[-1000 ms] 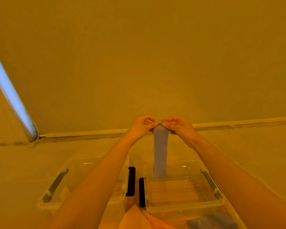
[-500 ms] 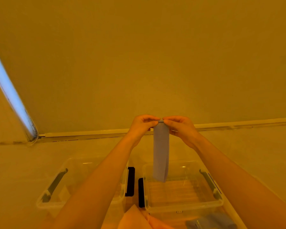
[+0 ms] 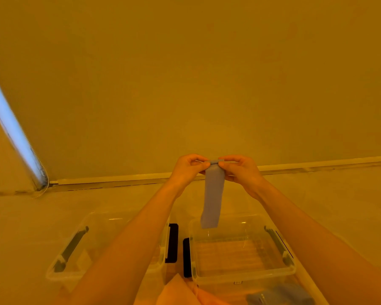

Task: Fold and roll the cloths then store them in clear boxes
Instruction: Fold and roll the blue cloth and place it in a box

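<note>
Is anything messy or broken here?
Nothing stands out. Both hands, left and right, pinch the top of a folded cloth that hangs straight above the right box. Neither box looks cracked or tipped.

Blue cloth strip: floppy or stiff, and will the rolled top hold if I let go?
Likely floppy and light: the cloth strip hangs limp from the left hand and right hand. The small roll at its top probably unwinds if released, since only their pinch holds it.
</note>
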`<state>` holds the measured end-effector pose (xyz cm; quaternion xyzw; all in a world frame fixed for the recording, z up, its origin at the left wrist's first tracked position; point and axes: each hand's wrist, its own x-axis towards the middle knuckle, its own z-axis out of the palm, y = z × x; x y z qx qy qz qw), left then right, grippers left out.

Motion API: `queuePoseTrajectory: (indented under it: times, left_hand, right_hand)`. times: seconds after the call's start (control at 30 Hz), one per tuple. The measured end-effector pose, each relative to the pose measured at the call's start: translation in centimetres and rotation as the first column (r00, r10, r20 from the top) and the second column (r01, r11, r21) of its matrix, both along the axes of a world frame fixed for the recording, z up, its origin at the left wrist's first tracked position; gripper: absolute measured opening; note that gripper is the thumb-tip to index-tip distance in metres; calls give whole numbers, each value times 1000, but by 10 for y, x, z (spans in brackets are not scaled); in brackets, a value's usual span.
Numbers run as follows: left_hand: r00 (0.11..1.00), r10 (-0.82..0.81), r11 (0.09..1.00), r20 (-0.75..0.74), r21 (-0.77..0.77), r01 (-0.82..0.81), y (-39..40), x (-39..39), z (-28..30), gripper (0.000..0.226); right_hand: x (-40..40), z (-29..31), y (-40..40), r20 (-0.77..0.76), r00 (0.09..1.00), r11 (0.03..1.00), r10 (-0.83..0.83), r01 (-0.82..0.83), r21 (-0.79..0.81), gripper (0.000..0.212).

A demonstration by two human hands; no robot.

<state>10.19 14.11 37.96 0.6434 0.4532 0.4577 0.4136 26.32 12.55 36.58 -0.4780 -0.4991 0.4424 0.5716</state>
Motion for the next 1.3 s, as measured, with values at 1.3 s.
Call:
queuePoseTrajectory:
  times: [1.3]
  left_hand:
    - [995, -33, 999, -94, -10, 32, -5, 9, 4, 23]
  right_hand:
    - [11, 2, -8, -20, 996, 996, 85, -85, 24, 17]
